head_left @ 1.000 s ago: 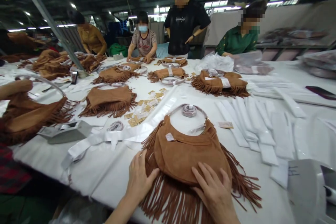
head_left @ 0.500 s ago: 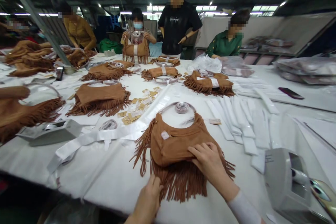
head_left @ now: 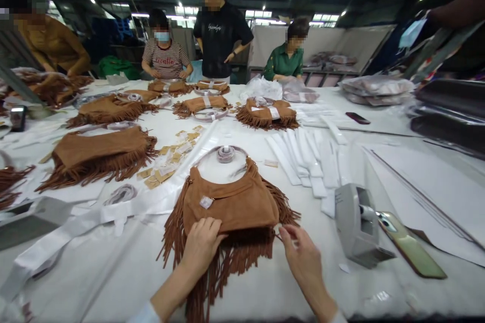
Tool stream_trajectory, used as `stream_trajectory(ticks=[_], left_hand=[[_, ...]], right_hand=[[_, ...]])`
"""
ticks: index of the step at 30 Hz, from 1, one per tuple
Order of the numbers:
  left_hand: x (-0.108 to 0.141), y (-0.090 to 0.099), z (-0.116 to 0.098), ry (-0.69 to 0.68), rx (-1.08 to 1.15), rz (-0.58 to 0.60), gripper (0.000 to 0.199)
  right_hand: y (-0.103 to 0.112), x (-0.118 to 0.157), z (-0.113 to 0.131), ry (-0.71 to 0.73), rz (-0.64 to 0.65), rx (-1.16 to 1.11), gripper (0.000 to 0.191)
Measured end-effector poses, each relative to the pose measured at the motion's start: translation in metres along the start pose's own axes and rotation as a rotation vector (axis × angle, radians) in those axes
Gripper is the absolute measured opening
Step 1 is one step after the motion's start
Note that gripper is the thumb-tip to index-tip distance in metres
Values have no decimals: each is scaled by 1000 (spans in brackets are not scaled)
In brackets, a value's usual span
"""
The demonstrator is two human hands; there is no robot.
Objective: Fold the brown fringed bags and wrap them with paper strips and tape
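A brown suede handbag [head_left: 235, 207] with long fringe lies flat in front of me, its handle wrapped and pointing away. A small clear packet [head_left: 206, 202] hangs by its zip. My left hand [head_left: 200, 247] is closed on the bag's lower left edge, fingers on the front and thumb by the bottom seam. At the lower right corner, my right hand [head_left: 303, 252] pinches a thin fringe strand [head_left: 277, 235] between thumb and fingers. Dark brown fringe [head_left: 242, 257] hangs below the bag, partly hidden behind my left hand.
Right of the bag are white foam strips [head_left: 314, 161], a grey tape dispenser [head_left: 356, 222] and a phone [head_left: 413, 247]. Leftward lie a white ribbon [head_left: 87, 222], paper tags [head_left: 170, 156] and another fringed bag [head_left: 102, 151]. Several co-workers, one in a black shirt [head_left: 220, 35], are across the table.
My left hand has moved up from the fringe onto the bag's lower left front. My right hand has left the bag's front for the fringe at its right corner. The view has swung right.
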State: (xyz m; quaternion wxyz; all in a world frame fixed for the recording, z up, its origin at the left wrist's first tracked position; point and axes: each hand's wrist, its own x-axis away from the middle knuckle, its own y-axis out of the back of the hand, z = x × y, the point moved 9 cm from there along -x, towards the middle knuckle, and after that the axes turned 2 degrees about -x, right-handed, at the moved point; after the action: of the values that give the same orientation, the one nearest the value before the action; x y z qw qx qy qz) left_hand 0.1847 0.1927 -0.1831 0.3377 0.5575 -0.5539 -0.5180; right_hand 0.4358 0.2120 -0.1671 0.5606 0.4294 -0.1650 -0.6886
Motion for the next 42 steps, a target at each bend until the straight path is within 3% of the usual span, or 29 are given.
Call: stream_trajectory(ticks=[3,6,8,10,12,17,19,23,27,33,36,39,40,42], left_hand=[[-12,-9,15,24,87,55,22],[-21,-10,26,46,161,88,26],[-24,-11,30,46,172,112,25],[-24,-13,29,23,148,119,24],[-21,-16,25,-32,90,105,21],[-17,-16,16,-168,-14,50,16],[-18,-14,17,-193,-29,62,19],[-12,-13,17,-240,-56,101,19],[-6,-25,17,-228,13,138,31],[-22,-38,26,-113,183,201,33],[-23,-31,26,-123,338,242,27],[-31,-20,30,-173,545,316,25],[-42,-15,40,-121,570,290,27],[-72,-2,78,106,532,149,34]], right_hand=[[-21,35,-18,-106,92,136,40],[-30,53,12,-44,-11,214,50],[-37,60,42,98,-24,176,52],[-51,65,64,244,57,162,52],[-69,63,68,288,160,221,52],[-111,39,54,302,306,351,13],[-116,37,52,370,364,327,12],[-96,66,44,519,439,165,15],[-69,99,29,514,422,73,23],[-63,100,35,476,465,142,26],[-40,90,36,452,389,80,28],[0,55,20,302,185,-35,30],[12,37,11,225,113,-61,30],[23,-9,-11,48,26,-94,32]])
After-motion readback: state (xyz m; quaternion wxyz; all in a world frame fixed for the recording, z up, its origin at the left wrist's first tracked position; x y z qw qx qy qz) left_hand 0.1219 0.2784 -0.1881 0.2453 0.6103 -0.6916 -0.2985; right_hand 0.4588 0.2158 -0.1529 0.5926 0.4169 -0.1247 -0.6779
